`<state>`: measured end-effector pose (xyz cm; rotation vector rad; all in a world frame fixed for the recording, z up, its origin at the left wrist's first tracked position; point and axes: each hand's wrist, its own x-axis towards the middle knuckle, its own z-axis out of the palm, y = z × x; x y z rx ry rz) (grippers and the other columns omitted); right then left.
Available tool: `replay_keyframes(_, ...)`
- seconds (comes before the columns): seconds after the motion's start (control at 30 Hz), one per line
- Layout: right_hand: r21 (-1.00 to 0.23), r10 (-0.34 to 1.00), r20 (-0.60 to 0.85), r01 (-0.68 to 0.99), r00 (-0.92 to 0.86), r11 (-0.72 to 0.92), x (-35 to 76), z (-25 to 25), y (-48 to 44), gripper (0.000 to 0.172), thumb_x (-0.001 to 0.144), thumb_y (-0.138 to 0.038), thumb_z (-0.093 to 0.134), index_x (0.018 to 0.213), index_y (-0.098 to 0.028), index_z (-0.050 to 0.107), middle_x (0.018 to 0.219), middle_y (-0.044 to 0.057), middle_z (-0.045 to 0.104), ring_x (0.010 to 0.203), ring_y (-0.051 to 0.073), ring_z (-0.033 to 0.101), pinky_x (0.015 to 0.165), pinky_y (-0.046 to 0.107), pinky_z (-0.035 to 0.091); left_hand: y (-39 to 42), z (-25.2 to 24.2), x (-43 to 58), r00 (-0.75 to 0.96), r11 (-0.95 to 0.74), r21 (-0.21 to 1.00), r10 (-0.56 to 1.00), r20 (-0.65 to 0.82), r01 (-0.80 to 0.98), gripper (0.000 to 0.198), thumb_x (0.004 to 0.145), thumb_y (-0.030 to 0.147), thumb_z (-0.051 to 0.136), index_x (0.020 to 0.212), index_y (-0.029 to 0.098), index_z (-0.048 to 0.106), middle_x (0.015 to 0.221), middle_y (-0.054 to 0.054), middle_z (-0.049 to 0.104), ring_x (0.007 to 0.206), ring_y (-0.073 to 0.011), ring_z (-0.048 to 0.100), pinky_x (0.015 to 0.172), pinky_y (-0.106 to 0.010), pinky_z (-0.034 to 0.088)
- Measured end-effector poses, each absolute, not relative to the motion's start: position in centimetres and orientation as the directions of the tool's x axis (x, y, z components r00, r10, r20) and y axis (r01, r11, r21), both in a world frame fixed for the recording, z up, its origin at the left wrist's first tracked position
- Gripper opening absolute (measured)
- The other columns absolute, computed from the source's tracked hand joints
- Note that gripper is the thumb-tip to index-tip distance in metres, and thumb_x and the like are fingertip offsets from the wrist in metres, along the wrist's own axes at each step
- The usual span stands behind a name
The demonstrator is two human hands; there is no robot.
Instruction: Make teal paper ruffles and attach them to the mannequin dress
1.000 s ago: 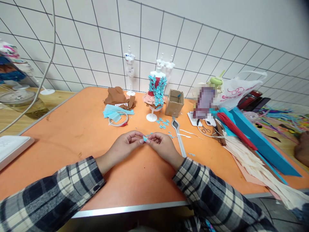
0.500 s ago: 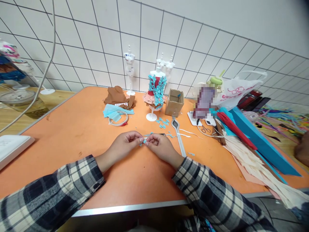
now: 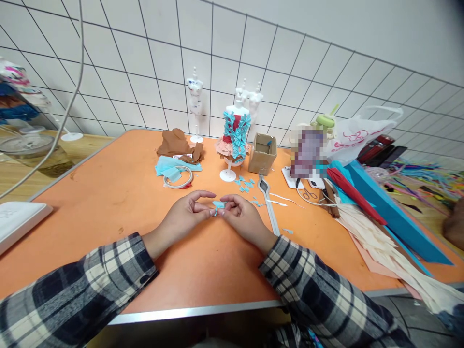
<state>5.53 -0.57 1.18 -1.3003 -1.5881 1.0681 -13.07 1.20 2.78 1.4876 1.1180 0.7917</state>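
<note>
From my remote seat I see both hands meeting on the orange worktop [image 3: 119, 193], well in front of the dressed mannequin [image 3: 235, 133], on the near side of it and slightly to its left. Between them sits a small blue paper piece [image 3: 218, 205], lifted just off the surface. The left hand [image 3: 183, 220] has its grip pressed together on the piece's left end, thumb and a lower finger pinching it while the index finger arches up free above. The right hand [image 3: 243, 217] has its grip closed on the piece's right end, fingertips curled in tight around it. The two hands nearly touch at the fingertips.

Loose blue scraps [image 3: 244, 183] lie between the mannequin's round foot and the hands. A cardboard box [image 3: 262, 153] stands just right of the mannequin, and a long white strip [image 3: 268, 203] runs from in front of that box toward me, passing right of the right hand. Left of the mannequin lies crumpled brown fabric [image 3: 177, 144], with a white ring [image 3: 177, 177] in front of it on pale blue sheet. Both sleeves are dark plaid.
</note>
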Motion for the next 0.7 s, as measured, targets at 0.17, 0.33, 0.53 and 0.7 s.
replay_keyframes(0.17, -0.92, 0.978, 0.098, 0.358, -0.185, 0.159, 5.36, 0.58, -0.54, 0.02, 0.077, -0.032, 0.067, 0.09, -0.018, 0.065, 0.079, 0.0, 0.062, 0.062, 0.011, 0.051, 0.059, 0.024, 0.042, 0.96, 2.87, -12.87, 0.366, -0.015, 0.963, 0.926, -0.088, 0.269, 0.066, 0.072, 0.048, 0.072, 0.128, 0.017, 0.054, 0.073, -0.003, 0.078, 0.083, -0.0255, 0.073, 0.078, -0.034, 0.052)
replay_keyframes(0.33, -0.853, 0.971, 0.164, 0.47, -0.174, 0.228, 5.82, 0.91, -0.22, 0.01, 0.08, -0.026, 0.065, 0.084, -0.019, 0.07, 0.075, 0.0, 0.061, 0.063, 0.011, 0.05, 0.061, 0.024, 0.041, 0.71, 3.2, -12.77, 0.341, -0.066, 0.943, 0.939, -0.053, 0.327, 0.064, 0.074, 0.044, 0.069, 0.131, 0.016, 0.055, 0.072, -0.002, 0.078, 0.084, -0.0248, 0.073, 0.077, -0.032, 0.052)
replay_keyframes(0.53, -0.833, 0.973, 0.181, 0.502, -0.146, 0.23, 5.91, 1.35, -0.28, 0.009, 0.079, -0.024, 0.063, 0.078, -0.018, 0.07, 0.072, 0.0, 0.06, 0.063, 0.012, 0.049, 0.06, 0.024, 0.039, 0.84, 3.05, -12.92, 0.309, -0.091, 0.91, 0.95, -0.042, 0.405, 0.061, 0.077, 0.045, 0.065, 0.13, 0.016, 0.056, 0.07, -0.001, 0.077, 0.079, -0.0242, 0.072, 0.07, -0.03, 0.051)
replay_keyframes(0.7, -0.856, 0.975, 0.141, 0.474, -0.174, 0.208, 5.62, 1.55, -0.7, 0.017, 0.078, -0.034, 0.066, 0.079, -0.018, 0.067, 0.07, -0.002, 0.056, 0.057, 0.01, 0.046, 0.056, 0.023, 0.037, 1.0, 2.77, -13.05, 0.317, -0.13, 0.889, 0.948, -0.018, 0.44, 0.059, 0.079, 0.041, 0.064, 0.132, 0.018, 0.054, 0.073, 0.0, 0.078, 0.086, -0.0243, 0.073, 0.078, -0.032, 0.052)
